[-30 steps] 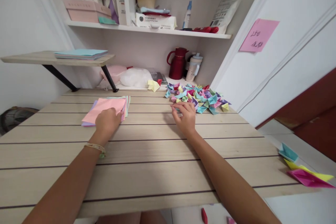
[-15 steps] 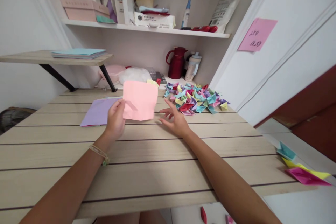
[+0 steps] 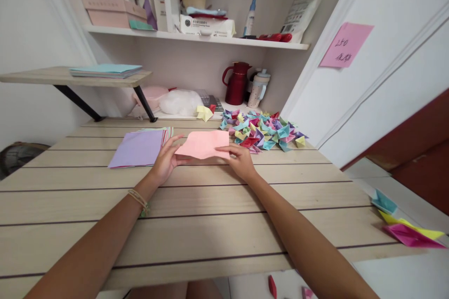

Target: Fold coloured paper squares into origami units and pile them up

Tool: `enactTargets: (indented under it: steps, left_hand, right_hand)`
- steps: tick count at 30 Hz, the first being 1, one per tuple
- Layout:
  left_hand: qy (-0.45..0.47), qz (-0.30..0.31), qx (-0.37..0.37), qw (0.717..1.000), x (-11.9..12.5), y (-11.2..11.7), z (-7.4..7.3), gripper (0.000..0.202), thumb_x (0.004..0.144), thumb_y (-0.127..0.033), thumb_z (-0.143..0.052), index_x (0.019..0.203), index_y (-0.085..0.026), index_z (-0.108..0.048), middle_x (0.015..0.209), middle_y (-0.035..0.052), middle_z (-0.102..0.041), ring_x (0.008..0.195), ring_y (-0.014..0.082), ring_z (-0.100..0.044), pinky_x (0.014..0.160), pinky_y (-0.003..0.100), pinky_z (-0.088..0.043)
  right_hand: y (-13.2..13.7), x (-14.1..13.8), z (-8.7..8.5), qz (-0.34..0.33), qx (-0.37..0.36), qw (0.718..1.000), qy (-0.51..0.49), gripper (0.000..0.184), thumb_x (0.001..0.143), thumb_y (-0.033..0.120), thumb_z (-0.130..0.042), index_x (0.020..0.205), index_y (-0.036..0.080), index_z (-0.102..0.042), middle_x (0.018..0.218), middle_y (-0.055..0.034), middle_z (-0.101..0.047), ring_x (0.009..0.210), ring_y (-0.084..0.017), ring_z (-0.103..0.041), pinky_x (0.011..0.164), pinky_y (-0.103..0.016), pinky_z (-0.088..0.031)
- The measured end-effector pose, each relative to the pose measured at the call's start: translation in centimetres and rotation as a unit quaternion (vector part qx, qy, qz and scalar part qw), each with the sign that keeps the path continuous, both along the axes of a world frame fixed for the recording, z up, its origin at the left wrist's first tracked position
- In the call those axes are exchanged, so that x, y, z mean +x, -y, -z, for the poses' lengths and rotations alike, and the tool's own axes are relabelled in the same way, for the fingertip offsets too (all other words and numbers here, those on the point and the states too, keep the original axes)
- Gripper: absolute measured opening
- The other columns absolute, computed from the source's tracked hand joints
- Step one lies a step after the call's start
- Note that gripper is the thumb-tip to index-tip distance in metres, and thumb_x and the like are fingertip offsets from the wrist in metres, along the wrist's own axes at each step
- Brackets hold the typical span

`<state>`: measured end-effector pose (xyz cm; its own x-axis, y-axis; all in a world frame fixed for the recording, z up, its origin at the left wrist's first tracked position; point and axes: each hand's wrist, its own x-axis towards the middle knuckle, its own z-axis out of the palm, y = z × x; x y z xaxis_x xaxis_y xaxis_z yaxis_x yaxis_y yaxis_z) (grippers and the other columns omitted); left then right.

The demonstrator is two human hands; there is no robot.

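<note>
Papers across the counter (image 3: 210, 224).
A loose sheet (image 3: 205, 144) lies mid-counter; the paper stack (image 3: 138, 148) just left of it, the heap of folded pieces (image 3: 263, 131) right and farther, a jug (image 3: 237, 83) behind the heap.

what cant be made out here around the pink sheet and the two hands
Head view only:
Underside of the pink sheet, held by the left hand and right hand: hidden by the sheet itself.
Sheets under the purple top sheet of the stack: only edges show.
Writing on the pink sticky note: too small to read.
Red paper piece by the bottom edge: cut off by the frame.
</note>
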<state>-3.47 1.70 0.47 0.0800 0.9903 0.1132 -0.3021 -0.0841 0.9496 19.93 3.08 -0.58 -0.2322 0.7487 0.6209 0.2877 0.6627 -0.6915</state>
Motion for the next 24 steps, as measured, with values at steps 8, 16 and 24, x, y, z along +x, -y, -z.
enactTargets:
  steps: [8, 16, 24]
  left_hand:
    - [-0.064, 0.051, 0.016, 0.997, 0.1, 0.4, 0.7, 0.038, 0.064, -0.031, -0.070, 0.097, -0.016, -0.062, 0.099, 0.0100, -0.065, 0.093, 0.0241, -0.061, 0.078, 0.036, -0.049]
    - [-0.003, 0.054, 0.014, 0.998, 0.4, 0.2, 1.2, 0.076, 0.058, -0.048, -0.071, 0.123, -0.024, -0.039, 0.110, 0.0125, -0.059, 0.095, 0.0271, -0.060, 0.075, 0.044, -0.051]
    - [0.019, 0.022, 0.000, 1.000, 1.5, 0.7, 0.6, 0.072, 0.072, -0.028, -0.065, 0.127, -0.033, -0.018, 0.110, 0.0091, -0.056, 0.087, 0.0225, -0.066, 0.086, 0.049, -0.045]
  right_hand:
    - [-0.3, -0.9, 0.6, 0.024, -0.108, 0.986, -0.125, 0.032, 0.073, 0.042, -0.059, 0.092, 0.016, -0.061, 0.070, -0.0009, -0.065, 0.063, -0.016, -0.060, 0.057, -0.028, -0.050]
    - [-0.3, -1.5, 0.8, 0.001, -0.143, 0.967, -0.209, 0.042, 0.079, 0.034, -0.052, 0.117, 0.021, -0.042, 0.066, 0.0003, -0.063, 0.059, -0.016, -0.061, 0.061, -0.033, -0.056]
    - [-0.6, -1.4, 1.2, 0.032, -0.124, 0.978, -0.165, 0.033, 0.082, 0.031, -0.045, 0.108, 0.018, -0.061, 0.104, -0.0066, -0.064, 0.076, -0.016, -0.064, 0.075, -0.034, -0.054]
